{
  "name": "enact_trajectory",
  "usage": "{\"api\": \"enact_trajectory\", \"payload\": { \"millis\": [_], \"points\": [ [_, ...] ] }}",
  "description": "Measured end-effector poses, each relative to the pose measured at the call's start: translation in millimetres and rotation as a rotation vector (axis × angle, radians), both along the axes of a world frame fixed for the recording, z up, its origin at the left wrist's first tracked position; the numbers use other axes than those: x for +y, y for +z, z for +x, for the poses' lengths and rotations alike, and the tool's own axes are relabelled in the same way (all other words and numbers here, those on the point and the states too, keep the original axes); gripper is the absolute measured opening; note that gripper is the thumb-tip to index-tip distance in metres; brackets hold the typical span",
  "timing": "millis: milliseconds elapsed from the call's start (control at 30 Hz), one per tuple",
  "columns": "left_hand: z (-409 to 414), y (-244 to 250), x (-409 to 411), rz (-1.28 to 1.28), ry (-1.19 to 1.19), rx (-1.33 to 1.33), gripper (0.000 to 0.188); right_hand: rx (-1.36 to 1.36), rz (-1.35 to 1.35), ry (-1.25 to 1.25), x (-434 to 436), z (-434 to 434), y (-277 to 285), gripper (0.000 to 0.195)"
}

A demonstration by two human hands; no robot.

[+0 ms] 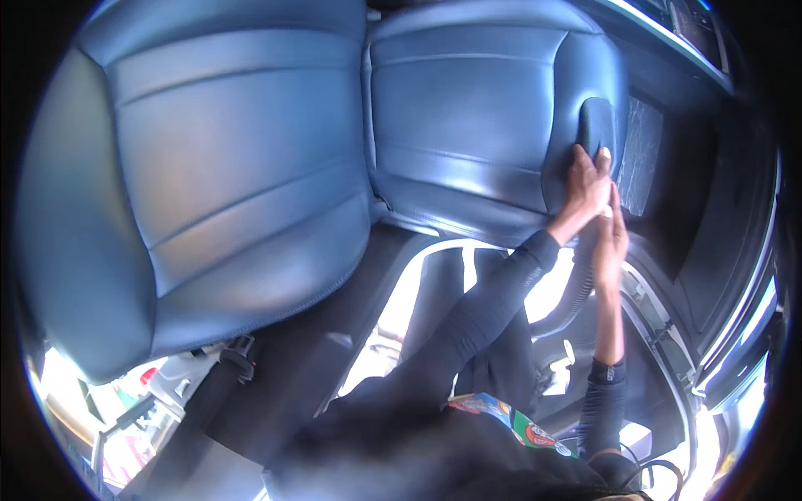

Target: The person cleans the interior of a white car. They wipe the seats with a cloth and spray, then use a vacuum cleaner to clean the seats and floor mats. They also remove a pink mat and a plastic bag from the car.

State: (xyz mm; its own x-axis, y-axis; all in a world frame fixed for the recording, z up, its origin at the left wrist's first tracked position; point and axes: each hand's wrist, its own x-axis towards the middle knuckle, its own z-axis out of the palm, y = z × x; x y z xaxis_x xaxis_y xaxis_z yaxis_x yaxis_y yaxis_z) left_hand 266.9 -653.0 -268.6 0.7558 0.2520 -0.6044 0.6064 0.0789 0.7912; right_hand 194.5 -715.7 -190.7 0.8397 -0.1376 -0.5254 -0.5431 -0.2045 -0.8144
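Note:
A black oblong vacuum nozzle (597, 119) lies against the right side bolster of the dark leather seat cushion (460, 113). My left hand (589, 185) grips the nozzle's near end, its fingers on either side. Just below, my right hand (609, 253) holds the connection between nozzle and hose, with some fingers stretched forward beside my left hand. From beneath my right hand a ribbed black hose (579, 288) curves down and to the left. The palms hide the joint between nozzle and hose.
The leather seat backrest (244, 144) fills the left side. A seat belt buckle (238, 360) hangs at the lower left. Right of the cushion are a grey floor patch (642, 156) and the door sill (739, 294). An open door panel (645, 369) is near my right forearm.

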Motion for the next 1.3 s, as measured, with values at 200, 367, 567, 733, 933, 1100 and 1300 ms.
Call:
{"api": "enact_trajectory", "payload": {
  "millis": [200, 367, 567, 733, 933, 1100, 1300],
  "points": [
    [23.9, -64.6, 255.4, 0.146, 0.306, 0.022, 0.051, 0.004, 0.036, 0.374, 197.2, 56.7, -49.3, 0.06],
    [97.5, -82.5, 279.4, -0.244, 0.761, 0.022, 0.068, 0.251, 0.19, 0.632, 186.3, 180.3, -26.6, 0.053],
    [129.8, -3.8, 42.0, -0.05, 0.385, 0.032, 0.066, 0.233, -0.039, 0.213, 13.9, 156.8, 18.7, 0.053],
    [125.8, 9.9, 94.4, -0.198, 0.01, 0.064, 0.046, -0.239, -0.319, 0.233, 76.0, 76.1, 28.0, 0.088],
    [49.0, 78.5, 91.5, -0.032, -0.508, -0.287, 0.05, -0.239, -0.46, 0.005, 104.3, -30.8, 30.3, 0.086],
    [57.2, 55.8, 142.4, 0.134, -0.485, -0.491, 0.031, -0.054, -0.247, -0.396, 18.2, 22.4, 16.2, 0.077],
    [206.8, 72.2, 42.0, 0.244, -0.37, -0.968, 0.024, 0.092, -0.272, -0.723, -11.2, 102.7, -47.7, 0.074]
  ]
}}
